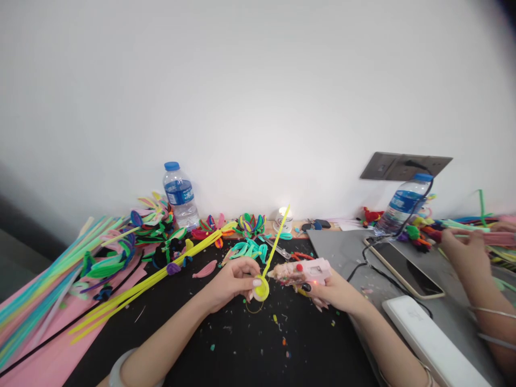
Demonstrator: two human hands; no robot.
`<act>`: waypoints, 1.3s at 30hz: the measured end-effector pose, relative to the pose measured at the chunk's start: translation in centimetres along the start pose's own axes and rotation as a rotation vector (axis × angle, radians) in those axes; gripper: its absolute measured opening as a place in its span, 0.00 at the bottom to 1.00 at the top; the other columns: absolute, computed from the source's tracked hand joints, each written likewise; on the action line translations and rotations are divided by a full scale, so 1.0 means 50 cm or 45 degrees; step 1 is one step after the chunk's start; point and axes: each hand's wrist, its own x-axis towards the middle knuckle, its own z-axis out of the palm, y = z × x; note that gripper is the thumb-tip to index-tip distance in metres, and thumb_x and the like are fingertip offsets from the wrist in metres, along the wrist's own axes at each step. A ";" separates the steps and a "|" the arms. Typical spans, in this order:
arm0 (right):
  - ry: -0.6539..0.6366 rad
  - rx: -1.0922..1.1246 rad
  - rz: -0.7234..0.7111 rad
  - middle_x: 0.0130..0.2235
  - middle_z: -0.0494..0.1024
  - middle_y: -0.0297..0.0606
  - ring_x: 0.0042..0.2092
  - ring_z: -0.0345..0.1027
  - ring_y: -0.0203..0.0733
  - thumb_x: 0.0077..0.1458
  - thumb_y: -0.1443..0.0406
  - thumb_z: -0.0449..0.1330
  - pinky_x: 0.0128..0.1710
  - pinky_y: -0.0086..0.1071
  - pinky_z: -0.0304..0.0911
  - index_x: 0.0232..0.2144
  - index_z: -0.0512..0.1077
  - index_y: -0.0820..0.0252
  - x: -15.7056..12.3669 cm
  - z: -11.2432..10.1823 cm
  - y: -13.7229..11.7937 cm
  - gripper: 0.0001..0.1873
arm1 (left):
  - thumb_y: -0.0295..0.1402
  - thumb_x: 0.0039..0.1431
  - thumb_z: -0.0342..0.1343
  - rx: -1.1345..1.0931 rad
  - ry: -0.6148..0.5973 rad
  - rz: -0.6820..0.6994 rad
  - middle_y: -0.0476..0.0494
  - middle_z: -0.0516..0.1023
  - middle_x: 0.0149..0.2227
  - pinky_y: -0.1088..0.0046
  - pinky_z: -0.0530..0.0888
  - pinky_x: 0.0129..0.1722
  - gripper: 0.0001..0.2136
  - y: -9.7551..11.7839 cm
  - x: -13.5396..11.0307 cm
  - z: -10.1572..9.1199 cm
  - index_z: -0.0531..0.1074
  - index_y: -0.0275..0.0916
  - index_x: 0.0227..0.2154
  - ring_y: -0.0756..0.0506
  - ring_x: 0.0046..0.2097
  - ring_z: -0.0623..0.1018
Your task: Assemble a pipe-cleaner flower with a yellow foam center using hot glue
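Observation:
My left hand (234, 279) is closed on a yellow pipe cleaner (278, 236) whose lower end is wound into a small yellow coil (261, 290); the straight stem slants up to the right. My right hand (328, 290) grips a pink glue gun (310, 270), its glue-crusted nozzle pointing left and almost touching the coil. Both hands hover low over the black table (250, 344), which is sprinkled with small coloured scraps.
Long yellow pipe cleaners (153, 279), pink paper and coloured stems lie at left. Pipe-cleaner flowers (250, 223), two water bottles (180, 196) and a small jar line the wall. At right lie a phone (403, 260), a white power bank (431, 338) and another person's hand (463, 250).

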 end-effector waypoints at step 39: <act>-0.048 -0.042 0.034 0.17 0.61 0.25 0.16 0.51 0.27 0.49 0.47 0.62 0.14 0.23 0.52 0.35 0.69 0.64 -0.005 0.000 -0.001 0.25 | 0.36 0.39 0.72 -0.011 0.084 -0.007 0.53 0.73 0.23 0.80 0.69 0.20 0.16 0.011 0.002 0.001 0.71 0.36 0.28 0.55 0.21 0.71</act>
